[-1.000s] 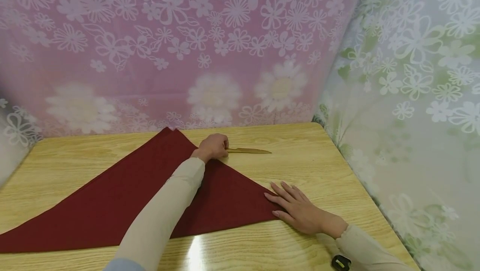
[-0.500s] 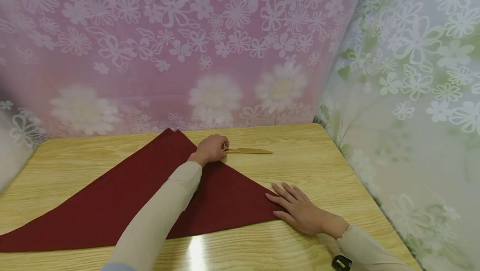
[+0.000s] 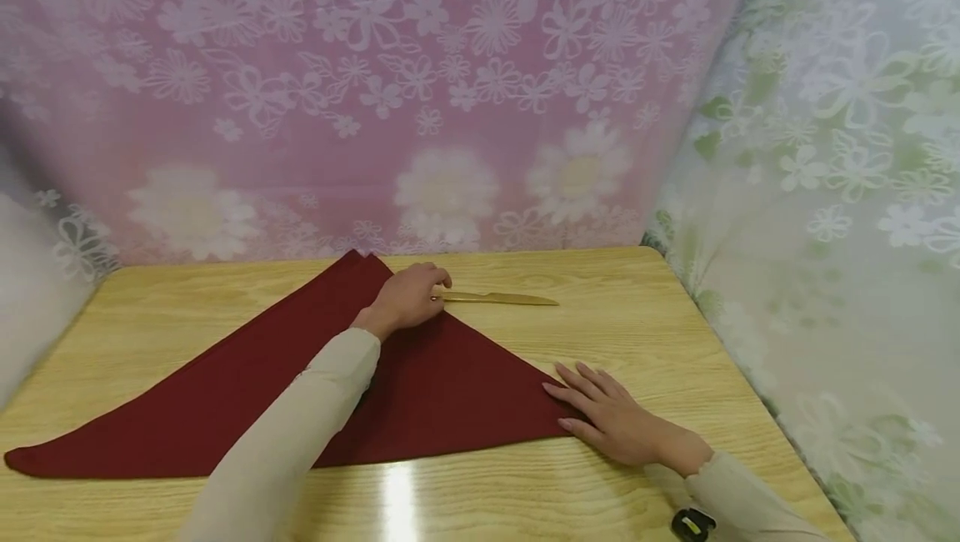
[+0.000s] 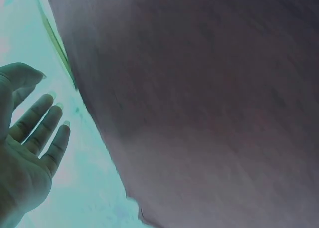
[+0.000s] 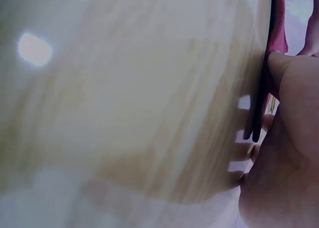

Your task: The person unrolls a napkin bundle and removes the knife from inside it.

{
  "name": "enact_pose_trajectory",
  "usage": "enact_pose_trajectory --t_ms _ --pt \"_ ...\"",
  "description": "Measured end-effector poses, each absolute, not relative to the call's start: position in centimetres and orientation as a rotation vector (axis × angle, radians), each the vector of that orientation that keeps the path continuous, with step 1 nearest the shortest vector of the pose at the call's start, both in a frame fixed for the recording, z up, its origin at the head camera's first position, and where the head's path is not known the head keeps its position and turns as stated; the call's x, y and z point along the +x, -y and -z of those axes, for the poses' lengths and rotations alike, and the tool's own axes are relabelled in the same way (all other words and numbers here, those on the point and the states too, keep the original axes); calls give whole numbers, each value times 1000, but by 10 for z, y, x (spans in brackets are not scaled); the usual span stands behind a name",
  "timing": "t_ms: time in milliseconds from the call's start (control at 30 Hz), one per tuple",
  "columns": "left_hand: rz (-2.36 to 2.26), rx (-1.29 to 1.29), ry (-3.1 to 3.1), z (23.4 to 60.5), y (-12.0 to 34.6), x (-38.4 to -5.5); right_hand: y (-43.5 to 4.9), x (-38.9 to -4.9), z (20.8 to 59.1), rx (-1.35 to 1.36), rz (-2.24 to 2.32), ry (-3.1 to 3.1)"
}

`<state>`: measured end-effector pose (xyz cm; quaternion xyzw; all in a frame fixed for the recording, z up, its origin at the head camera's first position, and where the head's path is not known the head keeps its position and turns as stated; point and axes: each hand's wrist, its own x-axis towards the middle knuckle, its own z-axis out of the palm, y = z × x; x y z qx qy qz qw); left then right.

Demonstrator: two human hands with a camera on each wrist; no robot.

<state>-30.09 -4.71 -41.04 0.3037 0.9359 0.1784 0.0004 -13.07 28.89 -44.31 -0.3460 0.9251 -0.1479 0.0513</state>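
Observation:
A dark red cloth [image 3: 420, 409], folded into a triangle, lies on the table [image 3: 465, 492]. My left hand [image 3: 405, 296] is over its upper right edge, close to the handle end of a gold table knife [image 3: 502, 298]. In the left wrist view, the fingers of this hand [image 4: 35, 138] are loosely bent with nothing between them, and the knife [image 4: 57, 46] shows as a thin strip by the cloth's edge [image 4: 189, 113]. My right hand [image 3: 618, 425] rests flat on the cloth's right corner, fingers spread, with fingertips reaching onto the wood.
A pink flowered curtain [image 3: 315, 167] hangs behind the table's back edge, and a pale flowered one [image 3: 810, 300] runs along the right side. A small black device [image 3: 692, 524] sits at the right sleeve.
The left hand has drawn back to the left from the knife, so more of the handle shows. The view has shifted a little. The right hand stays on the cloth corner.

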Motion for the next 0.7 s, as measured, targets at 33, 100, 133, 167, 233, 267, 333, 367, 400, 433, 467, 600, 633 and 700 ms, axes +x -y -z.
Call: enact_pose_trajectory --t_ms 33,100,133,167,233,267,333,367,400,433,467,600,633,700 --pt "-557 960 -2951 409 52 -300 -289 -131 443 -1060 444 -2821" --pt "-554 967 -2967 407 65 -298 -290 -133 441 -1065 434 -2819" --pt "-555 968 -2980 406 71 -296 -290 -133 440 -1062 430 -2815" --pt "-554 971 -2996 405 77 -295 -290 -134 438 -1060 434 -2810" --pt "-539 970 -3032 403 89 -291 -292 -136 435 -1065 432 -2797" --pt "-532 973 -3049 401 95 -289 -292 -137 433 -1061 439 -2784" --pt "-512 961 -3093 398 106 -284 -294 -139 431 -1050 457 -2758" --pt "-498 956 -3113 396 110 -282 -295 -140 429 -1037 468 -2745" --pt "-492 948 -3133 393 114 -279 -296 -142 427 -1019 471 -2732" --pt "-486 949 -3152 391 118 -277 -296 -143 425 -996 476 -2721" --pt "-481 944 -3170 388 122 -275 -297 -144 423 -969 482 -2714" --pt "-477 926 -3239 378 136 -265 -298 -150 413 -849 495 -2719" --pt "-472 918 -3257 376 139 -262 -298 -152 410 -817 500 -2732" --pt "-474 889 -3292 373 146 -255 -298 -155 406 -746 500 -2773"
